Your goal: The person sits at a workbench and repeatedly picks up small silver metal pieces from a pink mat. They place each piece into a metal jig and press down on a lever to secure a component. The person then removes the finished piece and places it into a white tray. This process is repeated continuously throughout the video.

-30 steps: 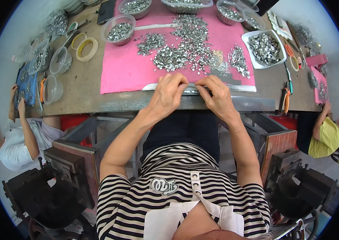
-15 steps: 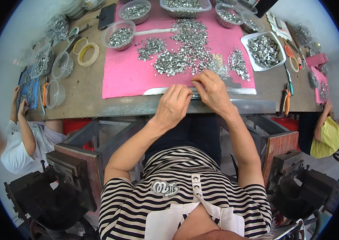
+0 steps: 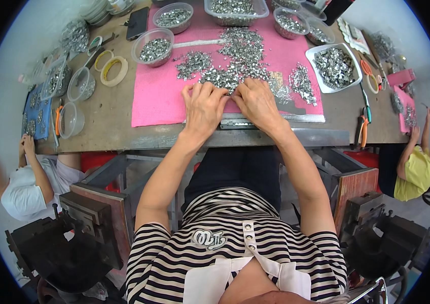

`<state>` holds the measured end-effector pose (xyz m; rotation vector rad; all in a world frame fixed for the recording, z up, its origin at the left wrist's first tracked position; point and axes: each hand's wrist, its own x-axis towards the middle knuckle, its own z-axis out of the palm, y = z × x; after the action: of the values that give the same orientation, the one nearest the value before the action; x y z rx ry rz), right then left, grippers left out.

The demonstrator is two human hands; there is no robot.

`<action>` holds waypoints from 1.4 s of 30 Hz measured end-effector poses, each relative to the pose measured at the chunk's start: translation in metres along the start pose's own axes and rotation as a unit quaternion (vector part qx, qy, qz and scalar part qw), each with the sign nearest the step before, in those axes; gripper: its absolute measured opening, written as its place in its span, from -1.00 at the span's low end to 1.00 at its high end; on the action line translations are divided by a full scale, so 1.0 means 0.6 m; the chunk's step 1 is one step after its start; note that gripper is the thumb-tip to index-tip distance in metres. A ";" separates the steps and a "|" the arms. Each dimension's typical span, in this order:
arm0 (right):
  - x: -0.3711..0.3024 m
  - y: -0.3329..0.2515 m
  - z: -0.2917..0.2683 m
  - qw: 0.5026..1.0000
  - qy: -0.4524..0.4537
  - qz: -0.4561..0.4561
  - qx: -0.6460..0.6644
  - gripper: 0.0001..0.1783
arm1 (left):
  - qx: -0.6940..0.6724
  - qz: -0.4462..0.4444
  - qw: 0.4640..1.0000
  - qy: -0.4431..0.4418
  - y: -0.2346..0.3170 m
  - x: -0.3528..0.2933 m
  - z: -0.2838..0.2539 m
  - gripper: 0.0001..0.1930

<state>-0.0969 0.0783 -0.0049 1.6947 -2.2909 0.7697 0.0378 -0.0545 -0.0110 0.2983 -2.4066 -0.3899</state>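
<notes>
Both hands reach to the near edge of a pile of small shiny metal pieces (image 3: 243, 48) on a pink mat (image 3: 156, 101). My left hand (image 3: 204, 106) has its fingers bent, with thumb and forefinger pinched together at the pile. Close beside it, my right hand (image 3: 258, 104) pinches in the same way. Whatever lies between the fingertips is too small to make out. Between my wrists, at the table's front edge, lies a narrow dark metal bar (image 3: 238, 124) with small bright pieces along it.
Clear tubs (image 3: 153, 49) of metal pieces stand along the mat's far side, and a white tray (image 3: 334, 68) of them stands right. Tape rolls (image 3: 114, 71) lie left, orange-handled pliers (image 3: 361, 129) right. Co-workers sit at either side, one in a yellow top (image 3: 418, 175).
Both hands have moved forward from the bar at the table edge to the pile, uncovering the bar. The co-workers' hands on both sides have shifted.
</notes>
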 end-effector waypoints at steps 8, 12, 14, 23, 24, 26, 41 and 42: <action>-0.025 0.008 -0.035 0.997 -0.030 0.030 0.061 -0.91 | -0.058 0.013 0.996 -0.071 -0.008 0.007 0.001 -0.90; -0.024 0.013 -0.024 0.997 -0.015 0.007 0.069 -0.94 | -0.071 -0.009 0.995 -0.069 -0.008 0.007 -0.004 -0.90; -0.020 0.013 -0.020 0.998 -0.019 -0.004 0.064 -0.94 | -0.049 -0.017 0.997 -0.059 -0.006 0.006 -0.004 -0.89; -0.025 0.009 -0.034 0.995 -0.044 0.002 0.088 -0.90 | -0.034 -0.003 0.998 -0.052 0.011 0.001 0.014 -0.87; -0.027 0.008 -0.038 0.994 -0.058 0.011 0.091 -0.90 | -0.043 0.000 0.998 -0.052 0.008 0.001 0.012 -0.88; -0.032 0.005 -0.042 0.993 -0.051 0.031 0.102 -0.90 | -0.034 0.011 0.998 -0.043 0.008 0.008 0.002 -0.89; -0.053 -0.004 -0.070 0.981 -0.048 0.060 0.181 -0.94 | -0.042 0.044 0.992 -0.107 -0.015 -0.008 -0.021 -0.94; -0.060 -0.007 -0.081 0.974 -0.058 0.078 0.203 -0.94 | -0.039 0.050 0.992 -0.111 -0.017 -0.008 -0.022 -0.94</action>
<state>-0.0885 0.1326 0.0216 1.7688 -2.5001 1.2783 0.0515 -0.0648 -0.0076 0.1034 -2.6018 -0.4937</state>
